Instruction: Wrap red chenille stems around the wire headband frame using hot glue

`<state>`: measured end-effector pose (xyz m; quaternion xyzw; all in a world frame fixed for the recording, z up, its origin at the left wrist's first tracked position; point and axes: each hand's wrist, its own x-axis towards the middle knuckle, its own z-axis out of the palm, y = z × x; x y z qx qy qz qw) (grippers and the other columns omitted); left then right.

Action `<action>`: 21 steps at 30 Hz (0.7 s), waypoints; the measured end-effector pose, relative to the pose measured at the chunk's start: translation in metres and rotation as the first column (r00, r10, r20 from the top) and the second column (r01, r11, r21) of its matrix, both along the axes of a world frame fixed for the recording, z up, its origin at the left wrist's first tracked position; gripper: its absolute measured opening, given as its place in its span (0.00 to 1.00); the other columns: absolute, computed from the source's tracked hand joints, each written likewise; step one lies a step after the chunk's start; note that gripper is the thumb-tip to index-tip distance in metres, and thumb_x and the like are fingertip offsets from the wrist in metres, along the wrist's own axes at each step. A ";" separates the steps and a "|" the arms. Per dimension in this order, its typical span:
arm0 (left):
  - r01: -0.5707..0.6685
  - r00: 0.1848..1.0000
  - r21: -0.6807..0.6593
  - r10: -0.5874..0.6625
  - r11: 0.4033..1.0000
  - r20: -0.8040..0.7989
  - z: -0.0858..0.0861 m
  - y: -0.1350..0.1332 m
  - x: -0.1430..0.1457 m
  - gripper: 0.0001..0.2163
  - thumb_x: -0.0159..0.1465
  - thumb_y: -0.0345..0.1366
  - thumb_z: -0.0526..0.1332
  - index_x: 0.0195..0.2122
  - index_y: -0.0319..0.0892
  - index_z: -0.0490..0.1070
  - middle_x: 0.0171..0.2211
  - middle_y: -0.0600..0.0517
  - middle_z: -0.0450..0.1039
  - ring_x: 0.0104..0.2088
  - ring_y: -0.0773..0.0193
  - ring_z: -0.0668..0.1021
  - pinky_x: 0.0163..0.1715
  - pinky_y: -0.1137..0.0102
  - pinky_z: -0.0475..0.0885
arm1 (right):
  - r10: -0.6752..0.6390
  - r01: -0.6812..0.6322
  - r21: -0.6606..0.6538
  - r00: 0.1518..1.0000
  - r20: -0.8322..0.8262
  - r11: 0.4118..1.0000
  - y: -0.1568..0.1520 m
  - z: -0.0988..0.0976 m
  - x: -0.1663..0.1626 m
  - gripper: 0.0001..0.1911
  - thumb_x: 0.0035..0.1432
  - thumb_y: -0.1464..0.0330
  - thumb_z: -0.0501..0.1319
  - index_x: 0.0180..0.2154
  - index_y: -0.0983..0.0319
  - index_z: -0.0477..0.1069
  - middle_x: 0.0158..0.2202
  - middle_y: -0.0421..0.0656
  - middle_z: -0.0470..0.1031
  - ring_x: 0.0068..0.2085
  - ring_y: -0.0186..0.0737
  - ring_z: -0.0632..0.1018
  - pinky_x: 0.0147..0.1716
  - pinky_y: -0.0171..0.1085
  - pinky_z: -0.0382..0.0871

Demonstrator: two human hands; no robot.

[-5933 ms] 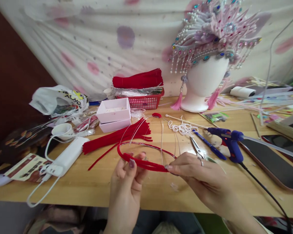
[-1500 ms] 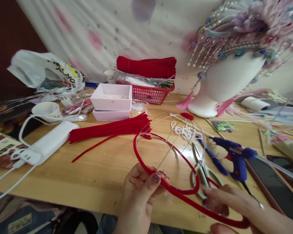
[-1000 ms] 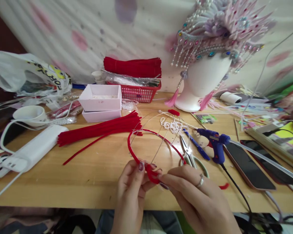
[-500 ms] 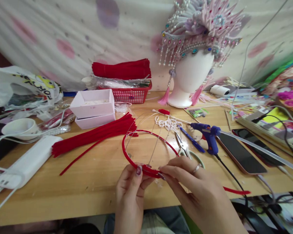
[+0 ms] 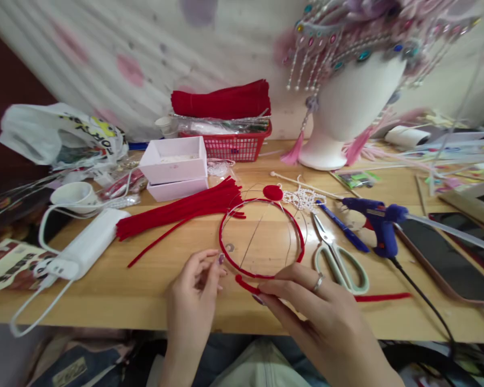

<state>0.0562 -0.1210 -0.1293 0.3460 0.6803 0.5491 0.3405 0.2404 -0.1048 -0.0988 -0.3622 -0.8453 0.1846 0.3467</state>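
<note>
My right hand [image 5: 312,317] pinches a red pipe cleaner [image 5: 248,285] between thumb and fingers. Its curled end points left, and its long tail comes out beyond the hand to the right. A wire hoop wrapped in red pipe cleaner [image 5: 221,234] stands on the table just past my hands, with thin bare wires arching over it and a red oval piece [image 5: 273,192] at its far side. Left of the hoop's near edge is my left hand [image 5: 193,301], fingers loosely curled and thumb apart, with nothing visible in it.
Scissors [image 5: 334,255], a blue pen [image 5: 342,226], white bead strings [image 5: 302,199] and a blue glue gun [image 5: 377,217] lie to the right. A red pipe cleaner bundle [image 5: 181,207], white boxes [image 5: 173,158] and a power strip [image 5: 91,242] are left. Behind stands a white mannequin head [image 5: 347,107].
The hoop has left my hands and now rests farther forward. My left hand has let go and moved left; my right hand keeps the pipe cleaner, its end now free. The view has shifted left.
</note>
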 end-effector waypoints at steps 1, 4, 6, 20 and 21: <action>0.018 1.000 0.028 -0.017 0.999 -0.025 0.006 -0.005 -0.004 0.06 0.62 0.39 0.68 0.36 0.43 0.80 0.26 0.53 0.79 0.20 0.69 0.76 0.22 0.79 0.71 | 0.004 -0.004 0.006 1.000 0.002 1.000 0.001 0.000 -0.001 0.07 0.67 0.74 0.61 0.43 0.61 0.78 0.36 0.43 0.80 0.33 0.34 0.81 0.32 0.31 0.74; 0.185 0.975 0.145 -0.163 0.972 -0.152 0.025 -0.014 -0.009 0.04 0.62 0.36 0.67 0.33 0.44 0.83 0.32 0.49 0.81 0.27 0.65 0.80 0.26 0.77 0.74 | 0.028 -0.029 0.035 0.999 0.029 0.999 0.002 0.001 -0.003 0.09 0.68 0.74 0.60 0.41 0.61 0.79 0.34 0.43 0.79 0.31 0.34 0.80 0.30 0.31 0.73; 0.314 0.919 0.164 -0.256 0.935 -0.298 0.033 -0.016 -0.009 0.04 0.62 0.32 0.68 0.32 0.45 0.84 0.33 0.48 0.82 0.31 0.61 0.82 0.29 0.75 0.76 | 0.041 -0.044 0.059 0.998 0.053 0.997 0.002 0.002 -0.004 0.10 0.69 0.75 0.58 0.40 0.62 0.79 0.32 0.43 0.78 0.30 0.34 0.79 0.29 0.31 0.72; 0.439 0.885 0.005 -0.431 0.898 -0.177 0.013 -0.020 -0.012 0.10 0.66 0.35 0.64 0.27 0.43 0.75 0.26 0.53 0.73 0.26 0.66 0.76 0.27 0.76 0.71 | 0.098 -0.118 0.097 0.977 0.188 0.988 0.003 0.005 0.004 0.17 0.69 0.79 0.52 0.35 0.62 0.77 0.30 0.41 0.76 0.29 0.35 0.76 0.27 0.33 0.66; 0.400 0.914 0.024 -0.397 0.916 -0.077 0.011 -0.021 -0.009 0.10 0.66 0.36 0.64 0.27 0.43 0.75 0.27 0.53 0.73 0.25 0.67 0.76 0.27 0.76 0.71 | 0.103 -0.121 0.091 0.977 0.185 0.988 0.003 0.004 0.004 0.16 0.69 0.79 0.52 0.36 0.62 0.77 0.31 0.41 0.76 0.30 0.35 0.75 0.28 0.33 0.66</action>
